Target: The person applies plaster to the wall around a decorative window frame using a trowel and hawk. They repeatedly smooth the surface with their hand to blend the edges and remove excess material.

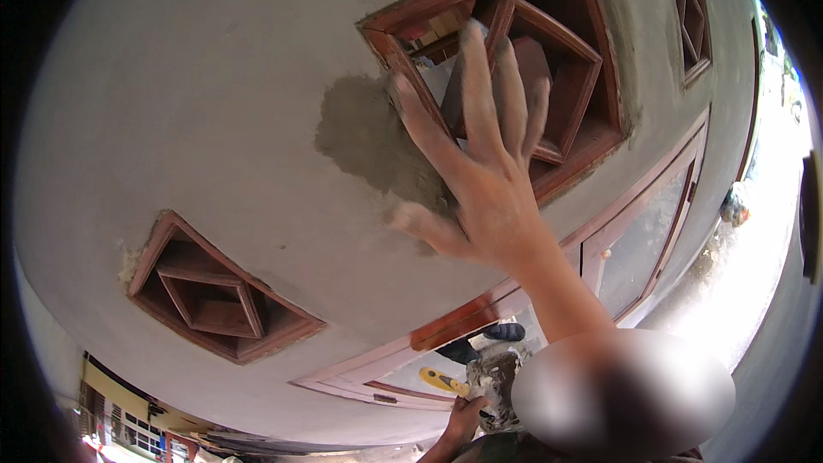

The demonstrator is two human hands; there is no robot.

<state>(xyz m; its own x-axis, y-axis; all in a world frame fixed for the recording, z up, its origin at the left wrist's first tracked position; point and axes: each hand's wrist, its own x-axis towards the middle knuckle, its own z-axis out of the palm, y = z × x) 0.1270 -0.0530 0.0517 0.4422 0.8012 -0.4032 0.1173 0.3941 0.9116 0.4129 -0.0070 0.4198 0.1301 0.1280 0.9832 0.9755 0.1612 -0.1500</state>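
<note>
My right hand [489,180] reaches up with its fingers spread, holding nothing, its skin dusted with grey. It lies over the lower left edge of a square brown wooden vent frame [591,171] set in the wall, with a smaller tilted wooden square inside. Beside the frame, a dark damp patch of mortar [356,124] shows next to my thumb and forefinger. Lower down, my left hand [465,418] is closed at the edge of a mortar-smeared tray [499,381]. A putty knife with a yellow handle [441,380] lies against that tray; its blade is mostly hidden.
Similar wooden vents sit in the grey plastered wall [214,103]: a left vent [214,302] and a far right vent [690,21]. Below runs a wooden-framed glass door or window [643,240]. A bright path [729,266] lies at right. A pale blur covers part of the lower right.
</note>
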